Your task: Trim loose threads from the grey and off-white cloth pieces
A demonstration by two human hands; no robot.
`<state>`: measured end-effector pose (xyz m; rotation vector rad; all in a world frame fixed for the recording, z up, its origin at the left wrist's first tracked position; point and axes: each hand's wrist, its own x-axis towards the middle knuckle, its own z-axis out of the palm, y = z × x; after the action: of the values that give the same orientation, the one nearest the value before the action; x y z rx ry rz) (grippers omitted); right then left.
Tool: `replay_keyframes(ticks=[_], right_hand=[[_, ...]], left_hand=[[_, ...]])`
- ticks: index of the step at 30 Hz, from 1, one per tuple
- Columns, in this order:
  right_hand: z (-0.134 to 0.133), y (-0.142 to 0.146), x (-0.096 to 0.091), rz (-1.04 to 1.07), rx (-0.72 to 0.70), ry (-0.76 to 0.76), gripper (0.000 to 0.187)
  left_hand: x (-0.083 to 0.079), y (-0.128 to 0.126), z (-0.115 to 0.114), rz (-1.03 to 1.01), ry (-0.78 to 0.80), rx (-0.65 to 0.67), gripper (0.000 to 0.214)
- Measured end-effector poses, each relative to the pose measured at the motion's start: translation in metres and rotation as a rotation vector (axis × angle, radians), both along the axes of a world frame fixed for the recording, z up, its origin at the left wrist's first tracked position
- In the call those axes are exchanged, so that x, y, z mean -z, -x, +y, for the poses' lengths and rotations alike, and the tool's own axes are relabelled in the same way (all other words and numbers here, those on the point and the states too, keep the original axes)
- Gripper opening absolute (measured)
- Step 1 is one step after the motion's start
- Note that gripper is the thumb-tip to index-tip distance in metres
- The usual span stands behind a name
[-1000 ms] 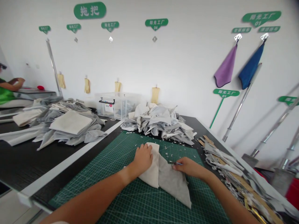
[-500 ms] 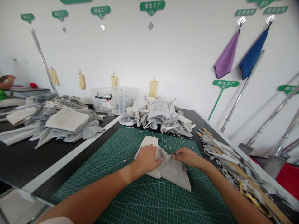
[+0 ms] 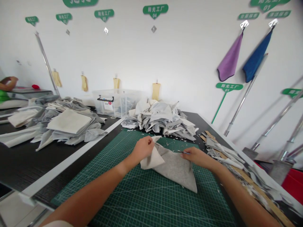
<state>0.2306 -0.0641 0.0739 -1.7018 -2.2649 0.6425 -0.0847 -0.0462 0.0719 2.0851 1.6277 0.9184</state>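
My left hand (image 3: 145,147) is closed in a pinch on the pale edge of a piece of cloth, lifting that part off the mat. The grey side of this cloth (image 3: 176,167) spreads to the right and lies on the green cutting mat (image 3: 113,192). In my right hand (image 3: 193,156) is a slim pair of small scissors (image 3: 180,152), its metal tips pointing left along the cloth's upper edge. How far the blades stand apart is too small to make out.
Behind the mat lies a heap of grey and white cloth (image 3: 158,115), beside a clear plastic box (image 3: 107,102). More stacked cloth (image 3: 68,121) is on the left. Cut strips (image 3: 227,154) line the right edge, and small scraps dot the mat. Another person's arm (image 3: 8,84) shows far left.
My left hand has gone from pressing flat on the cloth to pinching and raising its pale edge, which now folds over. My right hand has shifted slightly right with the scissors.
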Motion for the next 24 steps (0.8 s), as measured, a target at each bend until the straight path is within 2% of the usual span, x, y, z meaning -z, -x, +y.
replay_keyframes(ticks=[4, 6, 9, 13, 16, 18, 20, 24], right_hand=[[0.001, -0.015, -0.013, -0.007, 0.064, -0.030, 0.038], [0.000, -0.018, -0.022, 0.018, 0.098, -0.073, 0.034], [-0.006, -0.008, -0.040, 0.126, 0.135, -0.184, 0.036], [-0.028, 0.031, -0.062, 0.338, 0.148, -0.308, 0.045], [-0.048, 0.061, -0.071, 0.461, -0.012, -0.299, 0.049], [-0.058, 0.074, -0.072, 0.475, -0.105, -0.256, 0.049], [-0.064, 0.081, -0.071, 0.454, -0.178, -0.200, 0.046], [-0.066, 0.081, -0.068, 0.452, -0.281, -0.092, 0.039]], left_hand=[[-0.018, 0.019, 0.021, -0.306, -0.111, -0.120, 0.019], [-0.030, 0.024, 0.022, -0.393, -0.190, -0.111, 0.019], [-0.049, 0.023, 0.010, -0.440, -0.174, 0.061, 0.018], [-0.067, 0.007, -0.022, -0.393, -0.031, 0.389, 0.021], [-0.070, -0.007, -0.047, -0.277, 0.078, 0.625, 0.021], [-0.068, -0.014, -0.061, -0.217, 0.125, 0.725, 0.023], [-0.064, -0.018, -0.070, -0.162, 0.130, 0.742, 0.023], [-0.059, -0.020, -0.080, -0.065, 0.070, 0.637, 0.022]])
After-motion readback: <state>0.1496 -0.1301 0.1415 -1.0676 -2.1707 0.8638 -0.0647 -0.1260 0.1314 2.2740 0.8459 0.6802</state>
